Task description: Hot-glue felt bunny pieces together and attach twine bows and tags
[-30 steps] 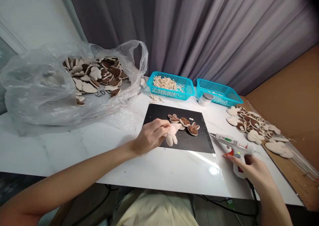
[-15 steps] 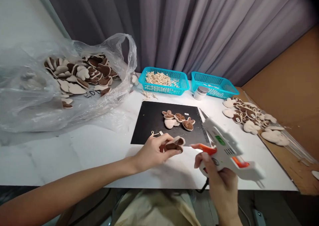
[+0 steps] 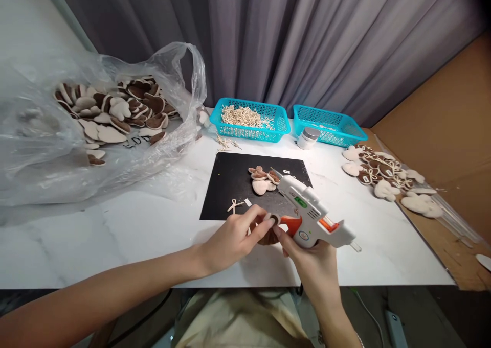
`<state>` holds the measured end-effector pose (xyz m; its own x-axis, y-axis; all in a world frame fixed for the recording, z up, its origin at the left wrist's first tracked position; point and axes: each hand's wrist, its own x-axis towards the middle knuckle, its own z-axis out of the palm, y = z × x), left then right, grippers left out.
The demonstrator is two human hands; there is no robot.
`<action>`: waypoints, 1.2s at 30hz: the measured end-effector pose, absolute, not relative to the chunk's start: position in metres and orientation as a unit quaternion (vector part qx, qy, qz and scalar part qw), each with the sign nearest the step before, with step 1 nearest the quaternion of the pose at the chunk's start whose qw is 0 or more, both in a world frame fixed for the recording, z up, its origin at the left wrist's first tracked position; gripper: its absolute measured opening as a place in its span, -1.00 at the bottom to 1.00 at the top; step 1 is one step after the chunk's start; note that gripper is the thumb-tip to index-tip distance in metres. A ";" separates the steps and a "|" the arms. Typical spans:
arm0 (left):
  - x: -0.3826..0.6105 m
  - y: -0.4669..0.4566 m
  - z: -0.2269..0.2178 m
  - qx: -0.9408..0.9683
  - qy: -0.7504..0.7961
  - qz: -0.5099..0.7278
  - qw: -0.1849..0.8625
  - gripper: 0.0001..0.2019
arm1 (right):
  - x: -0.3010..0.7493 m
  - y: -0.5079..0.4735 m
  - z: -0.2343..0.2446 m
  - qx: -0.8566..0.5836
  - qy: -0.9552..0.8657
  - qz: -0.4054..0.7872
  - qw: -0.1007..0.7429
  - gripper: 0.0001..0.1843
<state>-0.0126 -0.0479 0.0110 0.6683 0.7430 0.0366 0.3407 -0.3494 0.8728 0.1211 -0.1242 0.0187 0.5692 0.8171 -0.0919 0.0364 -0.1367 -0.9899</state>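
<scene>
My left hand (image 3: 233, 238) is closed on a small brown and cream plush piece (image 3: 268, 234) at the near edge of the black mat (image 3: 226, 184). My right hand (image 3: 312, 263) grips a white glue gun (image 3: 310, 212) with an orange trigger. The gun's nozzle points up and left, over the mat. The two hands touch at the fingertips. Several plush pieces (image 3: 263, 179) lie in the middle of the mat. A small string bow (image 3: 235, 205) and a white label lie near the mat's front edge.
A clear plastic bag (image 3: 88, 118) full of plush pieces lies at the left. Two turquoise baskets (image 3: 249, 120) (image 3: 326, 128) and a small jar (image 3: 308, 138) stand at the back. More pieces with strings (image 3: 383, 177) lie at the right by brown cardboard (image 3: 452, 148).
My left hand lifted one plush piece off the mat and drew it toward me. My right hand picked the glue gun up from the table and brought it left, beside that piece.
</scene>
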 end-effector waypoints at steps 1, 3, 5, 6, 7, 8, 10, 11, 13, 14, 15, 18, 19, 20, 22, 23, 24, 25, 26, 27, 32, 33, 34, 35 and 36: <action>-0.013 -0.048 0.010 0.799 0.340 0.223 0.442 -0.78 | 0.121 -0.123 0.018 -0.671 -0.318 0.352 0.569 -0.69; -0.013 -0.048 0.010 0.814 0.329 0.222 0.424 -0.78 | 0.122 -0.122 0.017 -0.669 -0.315 0.367 0.565 -0.69; -0.013 -0.048 0.009 0.822 0.321 0.219 0.417 -0.79 | 0.123 -0.121 0.016 -0.666 -0.302 0.369 0.574 -0.70; -0.013 -0.048 0.009 0.822 0.319 0.219 0.417 -0.80 | 0.124 -0.121 0.015 -0.664 -0.293 0.369 0.581 -0.70; -0.013 -0.048 0.008 0.821 0.318 0.221 0.419 -0.80 | 0.125 -0.121 0.015 -0.660 -0.286 0.371 0.587 -0.71; -0.013 -0.048 0.008 0.819 0.316 0.222 0.423 -0.80 | 0.126 -0.120 0.014 -0.654 -0.280 0.379 0.592 -0.72; -0.013 -0.049 0.008 0.814 0.315 0.224 0.434 -0.79 | 0.128 -0.119 0.013 -0.631 -0.270 0.407 0.602 -0.71; -0.013 -0.049 0.009 0.809 0.314 0.224 0.444 -0.79 | 0.129 -0.118 0.013 -0.616 -0.265 0.424 0.609 -0.71; -0.013 -0.049 0.010 0.794 0.309 0.223 0.474 -0.78 | 0.131 -0.116 0.013 -0.585 -0.258 0.454 0.621 -0.71; -0.013 -0.049 0.011 0.782 0.305 0.223 0.496 -0.78 | 0.132 -0.116 0.013 -0.572 -0.257 0.467 0.623 -0.72; -0.012 -0.049 0.013 0.768 0.298 0.224 0.520 -0.77 | 0.133 -0.115 0.013 -0.563 -0.257 0.479 0.623 -0.72; -0.010 -0.047 0.016 0.726 0.297 0.217 0.581 -0.75 | 0.134 -0.114 0.013 -0.551 -0.259 0.493 0.622 -0.72; -0.009 -0.046 0.017 0.715 0.302 0.211 0.595 -0.73 | 0.134 -0.114 0.013 -0.551 -0.258 0.489 0.626 -0.71; -0.008 -0.046 0.018 0.705 0.305 0.202 0.608 -0.72 | 0.134 -0.114 0.013 -0.553 -0.256 0.480 0.632 -0.71; -0.007 -0.046 0.018 0.691 0.306 0.185 0.629 -0.72 | 0.134 -0.114 0.013 -0.560 -0.254 0.459 0.642 -0.70; -0.007 -0.047 0.018 0.686 0.305 0.179 0.636 -0.72 | 0.133 -0.115 0.013 -0.563 -0.255 0.450 0.645 -0.70; -0.007 -0.048 0.018 0.681 0.306 0.176 0.641 -0.73 | 0.133 -0.115 0.013 -0.566 -0.260 0.443 0.645 -0.70; -0.007 -0.049 0.018 0.677 0.309 0.174 0.645 -0.74 | 0.133 -0.115 0.013 -0.568 -0.266 0.438 0.644 -0.69; -0.006 -0.049 0.018 0.672 0.314 0.173 0.648 -0.75 | 0.133 -0.116 0.012 -0.570 -0.271 0.436 0.642 -0.69; -0.006 -0.049 0.017 0.666 0.316 0.170 0.654 -0.76 | 0.133 -0.116 0.012 -0.572 -0.276 0.434 0.639 -0.69; -0.005 -0.044 0.015 0.612 0.312 0.186 0.702 -0.74 | 0.143 -0.120 0.007 -0.598 -0.264 0.390 0.649 -0.70; -0.005 -0.043 0.015 0.602 0.312 0.193 0.710 -0.73 | 0.147 -0.123 0.006 -0.603 -0.263 0.379 0.650 -0.67; -0.004 -0.041 0.015 0.592 0.312 0.198 0.716 -0.71 | 0.151 -0.127 0.005 -0.607 -0.266 0.375 0.648 -0.66; -0.004 -0.039 0.014 0.583 0.313 0.201 0.723 -0.69 | 0.154 -0.132 0.004 -0.608 -0.272 0.381 0.642 -0.66; -0.004 -0.038 0.014 0.573 0.316 0.202 0.728 -0.67 | 0.158 -0.138 0.002 -0.604 -0.281 0.400 0.630 -0.67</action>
